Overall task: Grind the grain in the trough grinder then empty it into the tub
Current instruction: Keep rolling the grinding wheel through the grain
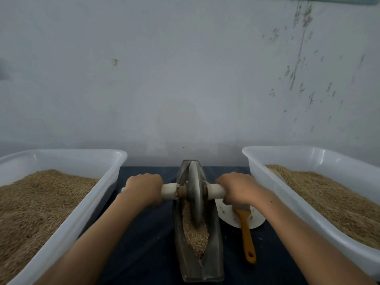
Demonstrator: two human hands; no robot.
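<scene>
Dark blue cloth (144, 243) covers the table beneath a scuffed pale wall (185, 79). At its middle lies the trough grinder (213, 254), a long metal boat holding grain (195, 233), with the grinding wheel (195, 194) standing upright in the channel. The left hand (144, 189) is clenched around the wheel's left handle (169, 191); the right hand (238, 190) is clenched around the right handle (216, 191). Just right of the grinder, an orange-handled brush (246, 233) rests across a white plate (226, 214). White tubs of grain flank the grinder, the left tub (82, 214) and the right tub (267, 182).

Grain-processing workroom, grain tubs (115, 161), scuffed wall (185, 79)
</scene>
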